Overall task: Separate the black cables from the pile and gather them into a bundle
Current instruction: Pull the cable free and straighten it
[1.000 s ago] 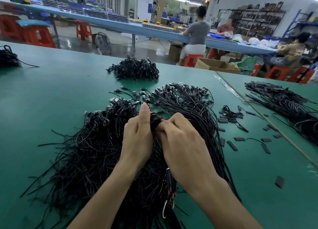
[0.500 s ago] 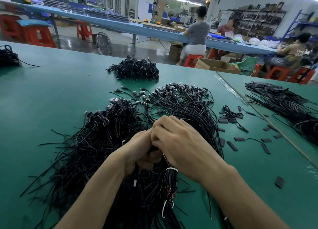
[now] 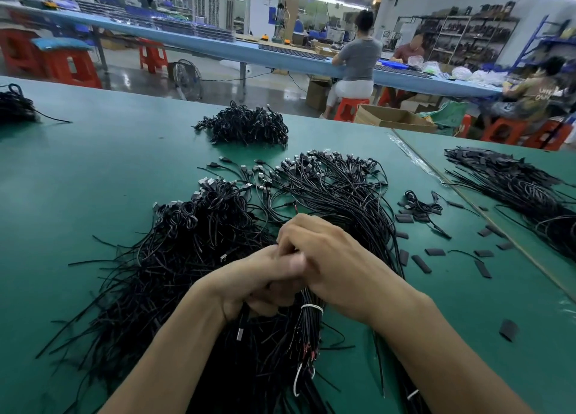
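Left hand (image 3: 258, 284) and right hand (image 3: 338, 267), both curled round the black cable bundle (image 3: 310, 321), over the pile (image 3: 193, 251) toward the bench's (image 3: 93, 164) near edge.

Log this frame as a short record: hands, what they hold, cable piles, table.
left hand: curled round the held bundle
right hand: curled over the left hand's fingers, on the same bundle
held bundle: black cables, white tie just below the hands
main pile: loose black cables, left of the hands
far pile: apart, further back
table: green; black sleeve pieces scattered right
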A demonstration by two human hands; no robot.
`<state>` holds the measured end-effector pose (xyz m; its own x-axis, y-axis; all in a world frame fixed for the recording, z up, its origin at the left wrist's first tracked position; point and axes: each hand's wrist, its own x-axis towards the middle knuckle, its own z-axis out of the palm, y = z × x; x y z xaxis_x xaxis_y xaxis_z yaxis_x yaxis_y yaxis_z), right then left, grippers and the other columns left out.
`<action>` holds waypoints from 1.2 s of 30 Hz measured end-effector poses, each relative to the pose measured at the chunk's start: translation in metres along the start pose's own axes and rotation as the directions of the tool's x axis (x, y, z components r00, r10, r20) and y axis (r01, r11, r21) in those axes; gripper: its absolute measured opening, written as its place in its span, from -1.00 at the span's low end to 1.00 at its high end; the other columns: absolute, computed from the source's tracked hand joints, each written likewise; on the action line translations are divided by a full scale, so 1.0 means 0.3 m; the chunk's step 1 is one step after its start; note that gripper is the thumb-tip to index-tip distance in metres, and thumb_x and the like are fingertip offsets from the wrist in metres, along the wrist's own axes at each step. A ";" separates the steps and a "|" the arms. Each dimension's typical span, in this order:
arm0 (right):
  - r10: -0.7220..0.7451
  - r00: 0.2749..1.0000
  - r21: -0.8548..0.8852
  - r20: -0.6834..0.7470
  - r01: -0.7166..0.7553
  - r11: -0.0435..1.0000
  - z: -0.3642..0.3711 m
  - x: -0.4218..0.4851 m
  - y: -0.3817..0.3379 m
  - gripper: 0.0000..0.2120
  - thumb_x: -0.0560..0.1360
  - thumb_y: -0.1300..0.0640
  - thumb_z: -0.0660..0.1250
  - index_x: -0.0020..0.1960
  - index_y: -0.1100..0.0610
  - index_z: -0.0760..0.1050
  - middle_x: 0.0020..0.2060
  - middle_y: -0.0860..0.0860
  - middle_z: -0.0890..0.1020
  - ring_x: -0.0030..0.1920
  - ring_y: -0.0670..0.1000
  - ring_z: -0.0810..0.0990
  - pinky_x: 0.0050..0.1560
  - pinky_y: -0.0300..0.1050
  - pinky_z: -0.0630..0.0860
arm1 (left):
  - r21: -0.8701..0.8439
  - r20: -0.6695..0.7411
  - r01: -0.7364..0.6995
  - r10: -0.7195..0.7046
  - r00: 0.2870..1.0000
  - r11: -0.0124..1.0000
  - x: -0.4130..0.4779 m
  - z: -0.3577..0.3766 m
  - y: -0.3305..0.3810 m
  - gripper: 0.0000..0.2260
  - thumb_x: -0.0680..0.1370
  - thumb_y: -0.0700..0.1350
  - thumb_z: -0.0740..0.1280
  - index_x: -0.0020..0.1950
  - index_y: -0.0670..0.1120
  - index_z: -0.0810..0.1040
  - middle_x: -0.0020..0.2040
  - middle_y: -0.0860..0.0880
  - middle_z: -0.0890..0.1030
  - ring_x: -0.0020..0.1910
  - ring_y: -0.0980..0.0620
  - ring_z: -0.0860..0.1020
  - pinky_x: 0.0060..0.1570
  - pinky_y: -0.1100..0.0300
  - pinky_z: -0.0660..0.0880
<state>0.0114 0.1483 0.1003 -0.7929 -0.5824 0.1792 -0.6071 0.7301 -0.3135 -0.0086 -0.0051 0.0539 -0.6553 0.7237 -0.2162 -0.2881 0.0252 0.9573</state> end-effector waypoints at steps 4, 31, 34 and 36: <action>0.022 0.998 -0.042 0.059 -0.019 0.999 -0.023 -0.007 -0.009 -0.90 0.60 0.08 0.27 -0.04 0.04 0.54 0.00 -0.10 0.53 0.01 -0.06 0.50 0.09 -0.05 0.47 | 0.071 0.072 -0.045 0.040 0.997 0.996 0.013 -0.017 -0.029 -0.62 0.19 -0.07 0.53 -0.10 -0.13 0.49 -0.46 0.06 0.31 -0.57 0.21 0.21 -0.62 0.42 0.14; 0.016 0.996 -0.046 -0.087 -0.020 0.999 -0.019 -0.019 0.016 -0.90 0.54 0.19 0.32 -0.04 0.00 0.50 -0.14 -0.14 0.55 -0.06 -0.10 0.46 0.01 -0.13 0.44 | -0.116 -0.097 -0.087 0.075 0.992 0.989 0.037 0.019 -0.024 -0.81 0.25 -0.25 0.42 -0.33 -0.03 0.45 -0.45 0.05 0.27 -0.53 0.19 0.18 -0.62 0.39 0.14; 0.102 0.965 0.035 -0.243 -0.097 0.995 0.003 -0.034 0.034 -0.87 0.52 0.23 0.35 -0.07 0.00 0.51 -0.19 -0.18 0.54 -0.10 -0.12 0.47 -0.03 -0.15 0.44 | -0.385 -0.086 -0.111 0.084 0.993 0.916 0.051 0.032 -0.002 -0.88 0.34 -0.31 0.25 -0.27 -0.10 0.48 -0.39 0.02 0.27 -0.54 0.20 0.19 -0.62 0.41 0.07; 0.174 0.916 0.123 -0.362 -0.138 0.983 0.021 -0.040 0.035 -0.81 0.50 0.26 0.38 -0.11 -0.02 0.49 -0.25 -0.20 0.55 -0.17 -0.16 0.51 -0.11 -0.24 0.45 | -0.512 -0.081 -0.147 0.123 0.989 0.846 0.057 0.046 0.010 -0.83 0.36 -0.25 0.16 -0.26 -0.11 0.54 -0.35 0.00 0.31 -0.49 0.17 0.22 -0.59 0.39 0.11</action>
<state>0.0149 0.1608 0.0889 -0.8503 -0.2775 0.4472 -0.4813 0.7538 -0.4474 -0.0109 0.0168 0.0557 -0.7403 0.6630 -0.1114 -0.5048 -0.4388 0.7434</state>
